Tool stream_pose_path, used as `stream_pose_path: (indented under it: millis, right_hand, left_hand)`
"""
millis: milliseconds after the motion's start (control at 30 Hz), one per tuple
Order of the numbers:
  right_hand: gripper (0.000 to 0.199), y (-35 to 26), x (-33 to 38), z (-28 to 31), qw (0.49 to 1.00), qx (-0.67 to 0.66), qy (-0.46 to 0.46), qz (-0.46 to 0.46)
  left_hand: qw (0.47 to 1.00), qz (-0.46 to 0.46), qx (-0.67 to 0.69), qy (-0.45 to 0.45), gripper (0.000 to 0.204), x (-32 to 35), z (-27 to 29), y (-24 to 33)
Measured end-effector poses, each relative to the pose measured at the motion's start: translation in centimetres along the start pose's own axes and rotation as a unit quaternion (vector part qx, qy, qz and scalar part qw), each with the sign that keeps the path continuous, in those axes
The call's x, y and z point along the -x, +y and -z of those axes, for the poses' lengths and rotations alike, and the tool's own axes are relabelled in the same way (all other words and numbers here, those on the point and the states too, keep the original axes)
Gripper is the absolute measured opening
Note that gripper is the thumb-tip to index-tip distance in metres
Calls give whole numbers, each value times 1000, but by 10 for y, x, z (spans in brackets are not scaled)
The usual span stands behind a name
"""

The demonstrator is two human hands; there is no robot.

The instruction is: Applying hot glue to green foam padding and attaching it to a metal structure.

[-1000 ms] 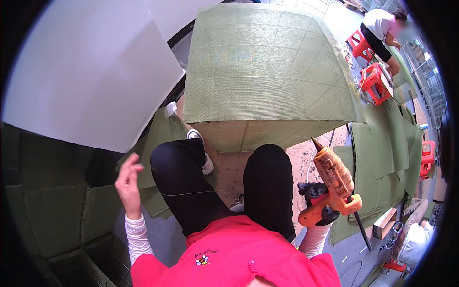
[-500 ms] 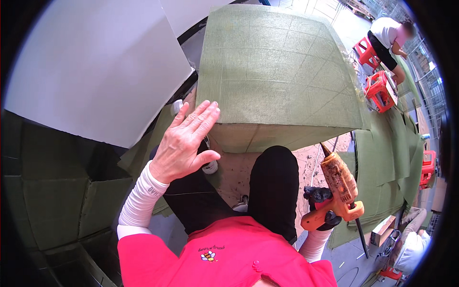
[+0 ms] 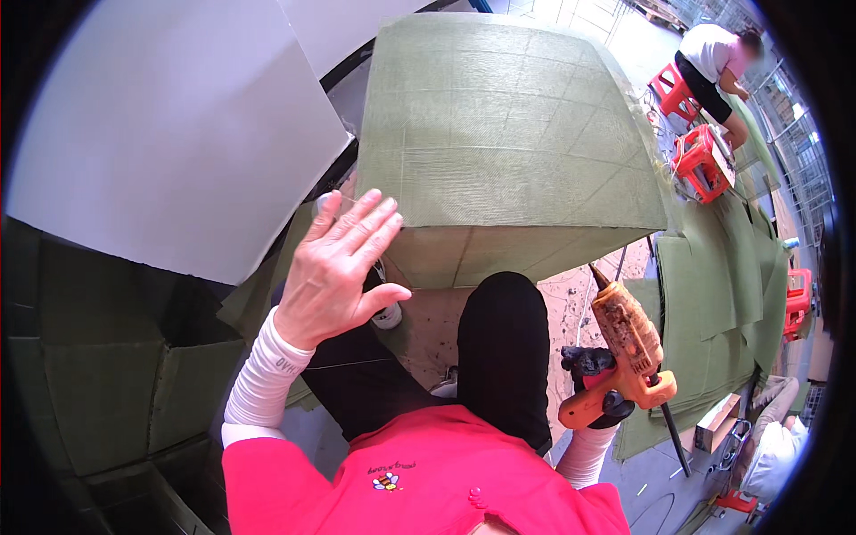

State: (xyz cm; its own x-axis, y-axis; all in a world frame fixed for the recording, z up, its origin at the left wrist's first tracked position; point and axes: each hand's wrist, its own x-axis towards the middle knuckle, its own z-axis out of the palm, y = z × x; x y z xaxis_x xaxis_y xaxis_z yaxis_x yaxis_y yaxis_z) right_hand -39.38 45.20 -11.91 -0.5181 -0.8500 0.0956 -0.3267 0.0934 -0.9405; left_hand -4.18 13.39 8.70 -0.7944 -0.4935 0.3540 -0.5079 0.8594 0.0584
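The left hand, flat with thumb spread, has risen from centre left to the near left corner of the green box, upper centre, contact unclear; the right hand grips the glue gun, centre right.

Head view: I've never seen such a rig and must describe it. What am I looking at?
No machine here: a person's two hands, seen from above by a wide camera on their own head, so straight edges bend. The red shirt is theirs. The left hand, bare and open, appears at the near left corner of a green box; contact is unclear. The right hand, dark-gloved, holds an orange glue gun, nozzle pointing up the picture. Green sheets lie at right.
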Motion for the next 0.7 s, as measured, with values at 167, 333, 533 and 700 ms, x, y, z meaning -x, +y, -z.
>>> stream_pose_path:
  millis: [167, 333, 533, 700]
  right_hand:
    - [83, 3, 1, 1, 1000, 8, -4, 4]
    - [83, 7, 1, -2, 1000, 15, -5, 12]
    - [83, 22, -5, -1, 998, 41, -42, 29]
    - [83, 24, -15, -30, 959, 204, -161, 110]
  left_hand:
    - [999, -10, -21, 26, 88, -7, -6, 12]
    - [981, -27, -20, 191, 69, -16, 0, 6]
    - [989, -74, 68, 105, 43, -55, -22, 18]
    - [990, -71, 118, 6, 27, -79, -23, 22]
